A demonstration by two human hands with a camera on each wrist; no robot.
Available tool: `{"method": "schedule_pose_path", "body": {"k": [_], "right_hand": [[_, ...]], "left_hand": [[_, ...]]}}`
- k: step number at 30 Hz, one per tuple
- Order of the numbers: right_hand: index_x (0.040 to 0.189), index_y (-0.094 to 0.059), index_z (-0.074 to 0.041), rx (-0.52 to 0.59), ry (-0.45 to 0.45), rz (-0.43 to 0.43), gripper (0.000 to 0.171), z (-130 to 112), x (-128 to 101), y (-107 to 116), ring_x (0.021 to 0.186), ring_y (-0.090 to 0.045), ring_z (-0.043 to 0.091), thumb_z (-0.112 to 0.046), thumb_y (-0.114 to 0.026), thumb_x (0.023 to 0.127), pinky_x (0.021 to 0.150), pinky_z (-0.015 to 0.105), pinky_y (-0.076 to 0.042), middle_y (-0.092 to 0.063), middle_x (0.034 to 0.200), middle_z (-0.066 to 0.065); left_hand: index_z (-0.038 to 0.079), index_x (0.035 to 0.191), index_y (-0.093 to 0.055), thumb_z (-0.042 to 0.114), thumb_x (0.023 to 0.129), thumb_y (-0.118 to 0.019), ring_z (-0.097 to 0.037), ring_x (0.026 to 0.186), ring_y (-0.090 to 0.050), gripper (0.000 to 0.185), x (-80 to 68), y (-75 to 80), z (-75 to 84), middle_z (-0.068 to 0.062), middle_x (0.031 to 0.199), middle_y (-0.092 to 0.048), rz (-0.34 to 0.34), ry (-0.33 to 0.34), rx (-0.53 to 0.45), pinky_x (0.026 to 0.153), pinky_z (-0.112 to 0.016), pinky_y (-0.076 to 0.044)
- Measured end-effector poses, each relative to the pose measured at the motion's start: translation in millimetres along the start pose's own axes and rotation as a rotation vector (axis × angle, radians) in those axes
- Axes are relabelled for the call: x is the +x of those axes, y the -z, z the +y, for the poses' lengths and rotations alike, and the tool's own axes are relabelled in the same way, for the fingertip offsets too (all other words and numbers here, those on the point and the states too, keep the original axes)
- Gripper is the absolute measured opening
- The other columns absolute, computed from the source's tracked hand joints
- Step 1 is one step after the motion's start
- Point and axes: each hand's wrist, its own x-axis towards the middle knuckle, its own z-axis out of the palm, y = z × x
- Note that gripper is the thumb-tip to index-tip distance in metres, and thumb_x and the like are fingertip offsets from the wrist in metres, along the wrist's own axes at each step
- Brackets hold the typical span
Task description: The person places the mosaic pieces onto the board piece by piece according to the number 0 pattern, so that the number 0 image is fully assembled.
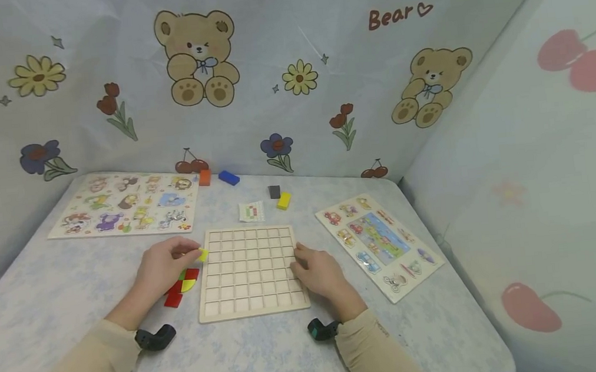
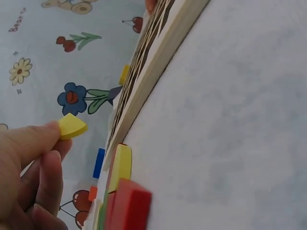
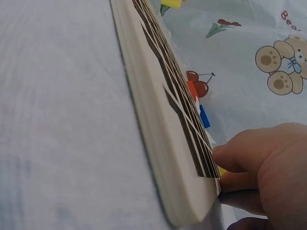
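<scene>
Thumb and forefinger of the left hand pinch a small yellow quarter-round tile by its edge, just at the upper left side of the wooden grid board. This board lies flat at the centre of the head view. At its right side the right hand grips the rim, thumb at the top surface and fingers against the outer edge.

Left of the board, partly behind the left wrist, several flat tiles lie close together: a red tile nearest the bottom of the frame, another yellow quarter-round and a green piece partly hidden.

In the upper left lies an animal puzzle board; right of centre, a vehicle puzzle board lies at a slant. Between them, near the bear-print backdrop, sit an orange block, a blue block, a dark grey block, a yellow block and a small printed card.
</scene>
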Motion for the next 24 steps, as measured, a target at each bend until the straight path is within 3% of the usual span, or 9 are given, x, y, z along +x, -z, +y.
{"method": "schedule_pose_path", "body": {"k": [6,10,15,19,24], "right_hand": [[0.142,-0.063,-0.011,0.018,-0.011,0.002,0.047,0.6,-0.1,0.4,0.139,-0.053,0.034,-0.035,-0.059,0.102,0.113,0.051,-0.042,-0.054,0.153,0.007],[0.142,-0.062,-0.011,0.021,-0.005,0.003,0.047,0.7,0.5,0.2,0.138,-0.053,0.034,-0.035,-0.059,0.102,0.113,0.051,-0.043,-0.054,0.153,0.007],[0.141,-0.063,-0.011,0.015,0.030,0.020,0.046,1.7,1.7,-0.2,0.136,-0.055,0.035,-0.035,-0.058,0.102,0.110,0.051,-0.045,-0.055,0.151,0.008],[0.141,-0.064,-0.011,0.012,0.033,0.024,0.046,2.1,2.2,-0.3,0.136,-0.055,0.035,-0.035,-0.058,0.102,0.110,0.050,-0.046,-0.056,0.151,0.008],[0.141,-0.064,-0.011,0.022,0.024,0.019,0.045,3.5,0.3,0.2,0.136,-0.055,0.035,-0.034,-0.059,0.102,0.110,0.051,-0.046,-0.056,0.151,0.008]], "left_hand": [[0.019,0.113,-0.076,0.036,0.095,-0.075,-0.025,0.101,-0.066,0.024,23.7,-3.0,12.3,-0.004,0.112,-0.075,-0.090,-0.014,-0.030,0.081,-0.037,-0.056],[0.023,0.108,-0.077,0.035,0.096,-0.074,-0.021,0.096,-0.065,0.017,44.7,-6.6,20.4,0.001,0.107,-0.076,-0.156,-0.060,0.018,0.076,-0.035,-0.052],[0.027,0.104,-0.077,0.036,0.096,-0.073,-0.022,0.099,-0.066,0.013,65.5,-16.7,31.2,0.003,0.107,-0.074,-0.199,-0.088,0.080,0.081,-0.042,-0.051],[0.028,0.104,-0.076,0.037,0.096,-0.073,-0.023,0.105,-0.066,0.012,73.2,-28.4,41.4,0.003,0.109,-0.074,-0.237,-0.093,0.111,0.085,-0.045,-0.050],[0.028,0.104,-0.076,0.034,0.097,-0.072,-0.023,0.104,-0.068,0.011,72.3,-40.9,51.5,0.003,0.110,-0.075,-0.264,-0.145,0.191,0.079,-0.044,-0.051]]}}
